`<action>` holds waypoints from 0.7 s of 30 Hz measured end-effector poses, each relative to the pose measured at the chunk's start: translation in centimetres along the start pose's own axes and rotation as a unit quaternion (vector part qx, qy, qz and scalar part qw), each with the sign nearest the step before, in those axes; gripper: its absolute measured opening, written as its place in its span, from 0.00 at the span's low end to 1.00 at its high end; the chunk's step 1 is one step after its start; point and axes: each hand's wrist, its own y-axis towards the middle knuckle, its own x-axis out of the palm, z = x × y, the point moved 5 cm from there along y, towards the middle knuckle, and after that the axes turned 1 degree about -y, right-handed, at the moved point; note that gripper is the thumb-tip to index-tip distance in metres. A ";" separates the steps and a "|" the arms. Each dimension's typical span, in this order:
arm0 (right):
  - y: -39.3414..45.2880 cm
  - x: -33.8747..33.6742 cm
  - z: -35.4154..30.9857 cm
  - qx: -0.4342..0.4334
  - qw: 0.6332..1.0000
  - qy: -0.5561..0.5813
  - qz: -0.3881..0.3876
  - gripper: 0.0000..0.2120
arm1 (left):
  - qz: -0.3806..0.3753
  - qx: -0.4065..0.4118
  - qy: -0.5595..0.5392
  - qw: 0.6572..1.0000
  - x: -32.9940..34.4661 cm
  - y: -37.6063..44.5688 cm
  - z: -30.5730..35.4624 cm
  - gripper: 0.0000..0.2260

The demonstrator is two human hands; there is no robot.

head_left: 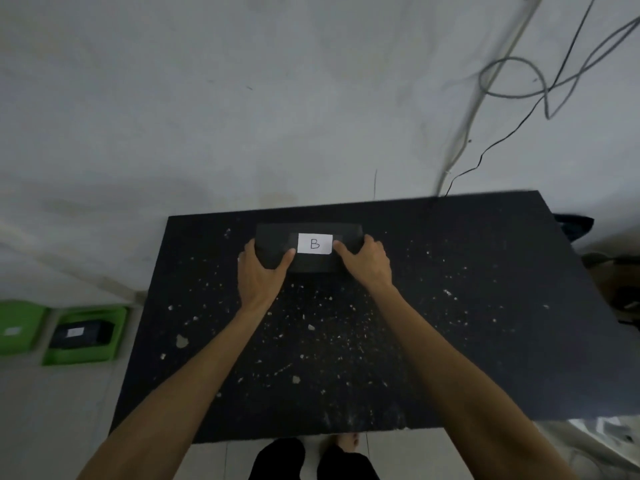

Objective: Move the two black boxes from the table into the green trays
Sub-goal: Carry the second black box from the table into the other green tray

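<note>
A black box point(308, 230) with a white label marked "B" lies near the far edge of the black table point(450, 323). My left hand point(259, 271) grips its left end, thumb on top beside the label. My right hand point(367, 263) grips its right end the same way. On the floor at the left stands a green tray point(117, 337) that holds another black box point(79, 336) with a white label. A second green tray point(19, 327) sits further left, cut off by the frame edge, with a white label inside.
White specks and chips are scattered over the tabletop. Cables point(512, 77) hang along the wall behind the table's right part. Dark objects point(623, 289) lie past the table's right edge. My feet point(311, 459) stand at the near edge.
</note>
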 end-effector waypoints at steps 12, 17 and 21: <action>-4.4 -9.7 -11.0 -0.185 0.968 0.061 0.157 0.36 | 0.108 0.087 -0.156 0.978 -7.5 1.8 11.7 0.40; -7.0 -12.2 -13.3 -0.243 0.939 0.111 0.216 0.36 | 0.135 0.122 -0.191 0.965 -10.1 0.8 14.6 0.39; -8.1 -12.3 -14.9 -0.252 0.930 0.154 0.220 0.36 | 0.141 0.123 -0.207 0.960 -11.9 0.3 15.1 0.39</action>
